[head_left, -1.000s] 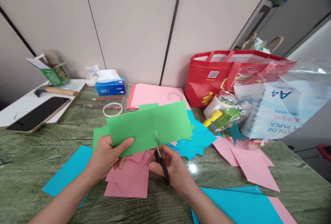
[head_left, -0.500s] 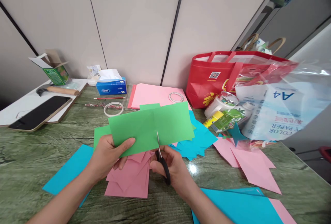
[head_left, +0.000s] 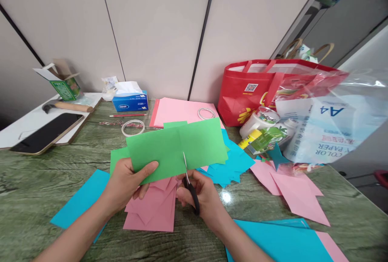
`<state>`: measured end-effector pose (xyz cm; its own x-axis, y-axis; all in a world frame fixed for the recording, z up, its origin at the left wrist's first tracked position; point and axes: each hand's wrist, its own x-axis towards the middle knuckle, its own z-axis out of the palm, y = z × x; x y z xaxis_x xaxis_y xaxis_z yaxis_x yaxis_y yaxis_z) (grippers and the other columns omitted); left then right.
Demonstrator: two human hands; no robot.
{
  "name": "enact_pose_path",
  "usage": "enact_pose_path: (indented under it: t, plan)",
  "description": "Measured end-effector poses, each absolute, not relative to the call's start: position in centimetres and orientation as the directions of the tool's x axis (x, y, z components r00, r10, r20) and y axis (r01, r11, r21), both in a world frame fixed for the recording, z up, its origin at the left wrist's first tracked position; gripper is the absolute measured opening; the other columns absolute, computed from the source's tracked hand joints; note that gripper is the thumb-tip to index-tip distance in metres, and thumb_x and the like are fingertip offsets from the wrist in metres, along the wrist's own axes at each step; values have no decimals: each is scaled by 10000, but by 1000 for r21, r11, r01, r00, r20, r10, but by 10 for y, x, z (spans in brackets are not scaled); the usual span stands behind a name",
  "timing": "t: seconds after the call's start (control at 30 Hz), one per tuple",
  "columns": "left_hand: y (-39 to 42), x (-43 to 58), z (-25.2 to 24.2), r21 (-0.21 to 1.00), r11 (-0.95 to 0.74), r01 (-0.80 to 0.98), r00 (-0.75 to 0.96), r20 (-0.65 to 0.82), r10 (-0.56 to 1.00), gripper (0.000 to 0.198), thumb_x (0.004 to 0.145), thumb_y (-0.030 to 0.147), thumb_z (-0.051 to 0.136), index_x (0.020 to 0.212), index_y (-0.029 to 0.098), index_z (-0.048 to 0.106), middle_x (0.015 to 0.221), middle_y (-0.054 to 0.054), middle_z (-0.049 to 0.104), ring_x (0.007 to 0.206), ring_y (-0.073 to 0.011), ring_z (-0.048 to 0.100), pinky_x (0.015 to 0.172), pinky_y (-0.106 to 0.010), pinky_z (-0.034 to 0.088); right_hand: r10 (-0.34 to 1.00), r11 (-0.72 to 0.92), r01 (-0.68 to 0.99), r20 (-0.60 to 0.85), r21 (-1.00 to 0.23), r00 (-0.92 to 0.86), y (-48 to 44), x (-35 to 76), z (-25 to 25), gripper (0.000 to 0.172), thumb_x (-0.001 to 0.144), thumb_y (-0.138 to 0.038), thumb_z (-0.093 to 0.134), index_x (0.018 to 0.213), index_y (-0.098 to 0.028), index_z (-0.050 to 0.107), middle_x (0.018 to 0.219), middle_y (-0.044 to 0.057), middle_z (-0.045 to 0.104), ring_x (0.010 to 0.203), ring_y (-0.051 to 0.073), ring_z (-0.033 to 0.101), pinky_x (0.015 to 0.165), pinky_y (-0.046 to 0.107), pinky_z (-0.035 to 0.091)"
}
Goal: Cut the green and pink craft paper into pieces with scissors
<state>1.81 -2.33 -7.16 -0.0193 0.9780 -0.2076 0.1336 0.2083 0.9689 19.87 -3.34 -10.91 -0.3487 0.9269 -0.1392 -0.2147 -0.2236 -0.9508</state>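
Note:
My left hand (head_left: 125, 183) pinches the lower left edge of a green paper sheet (head_left: 177, 147), thumb on top, and holds it up above the table. My right hand (head_left: 204, 197) grips black-handled scissors (head_left: 189, 181). Their blades point up into the bottom edge of the green sheet near its middle crease. Under the hands lie pink sheets (head_left: 153, 209) and blue sheets (head_left: 227, 163).
A red tote bag (head_left: 242, 92) and a clear A4 colour paper pack (head_left: 330, 128) stand at the right, with glue bottles (head_left: 257, 122) beside them. Tape rolls (head_left: 132, 127), a tissue box (head_left: 130, 100), a phone (head_left: 45, 133) and a hammer (head_left: 65, 106) lie at the back left. More pink (head_left: 297, 197) and blue paper (head_left: 279, 242) is spread over the green table.
The scissor blades have worked slightly further into the bottom edge of the green sheet. Both hands stay almost where they were.

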Motion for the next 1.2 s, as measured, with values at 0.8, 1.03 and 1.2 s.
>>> enact_pose_path:
  t: [0.8, 1.03, 1.2]
  plan:
    - [-23, 20, -70, 962, 245, 119, -26, -244, 969, 439, 632, 438, 634, 366, 200, 379, 193, 61, 353, 185, -44, 251, 281, -192, 119, 930, -254, -205, -181, -945, -320, -33, 197, -112, 403, 581, -422, 743, 793, -148, 536, 455, -66, 535, 337, 51, 410, 360, 176, 295]
    - [-25, 18, -74, 934, 340, 108, 64, -348, 935, 393, 614, 503, 640, 440, 186, 487, 188, 58, 380, 161, -60, 289, 237, -169, 112, 935, -220, -355, -92, -909, -342, -33, 198, -110, 469, 541, -315, 803, 888, -164, 526, 742, 12, 638, 655, 124, 570, 593, 221, 431]
    - [-25, 19, -73, 930, 352, 103, 77, -361, 930, 408, 616, 513, 641, 435, 175, 504, 181, 43, 398, 147, -52, 273, 225, -159, 124, 935, -205, -339, -82, -918, -345, -33, 200, -112, 424, 567, -303, 790, 882, -168, 540, 721, 10, 600, 670, 150, 548, 638, 268, 429]
